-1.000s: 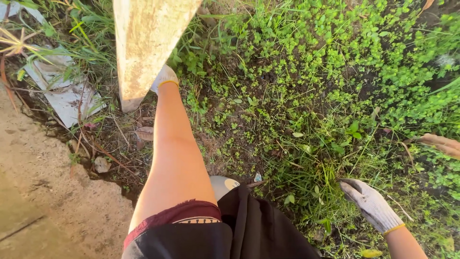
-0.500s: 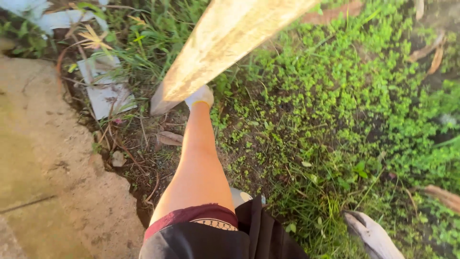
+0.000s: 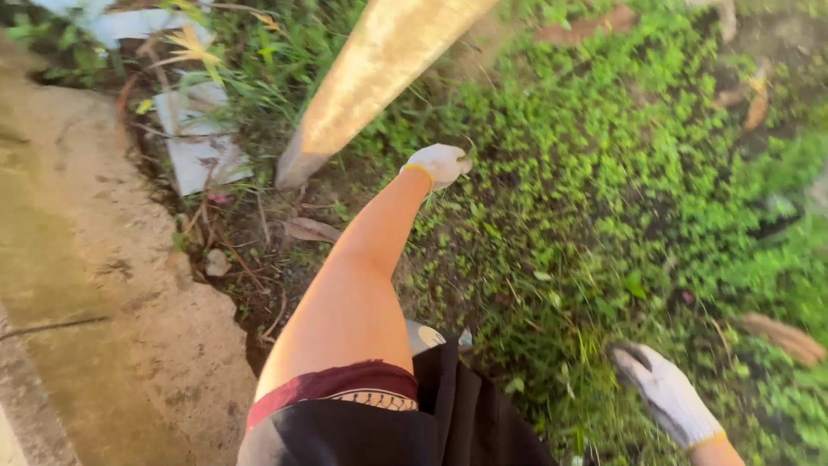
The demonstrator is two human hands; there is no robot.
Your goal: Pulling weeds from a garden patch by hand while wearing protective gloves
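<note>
Inspector: Start with the left hand [image 3: 438,162]. State?

Assessor: Gloved in white, arm stretched forward over the ground cover [image 3: 621,164]. The fingers look loosely curled. Whether anything is pinched in them cannot be told; the frame is blurred there. It sits just beside the foot of the concrete post [image 3: 371,73], apart from it, not touching.

Inspector: The right hand [image 3: 664,388]?

Assessor: Also gloved, low at the near right of the plot, fingers relaxed and partly open, holding nothing visible. It hovers above tall grass blades [image 3: 561,362].

Inspector: Step in hand, in your judgement?

Assessor: Reaching into the weeds near the post's base; no grip is confirmed. A next move would call for closing the left fingers low on stems, close to the soil, keeping clear of the post.

Inspector: Orientation of the post?

Assessor: Its long axis runs from its base near the paving edge up toward the top of the frame, leaning right as seen.

Inspector: Surroundings?

Assessor: Concrete paving [image 3: 78,285] along the left edge, pale broken slab pieces [image 3: 203,151] by it, dry leaves [image 3: 310,229] between.
</note>
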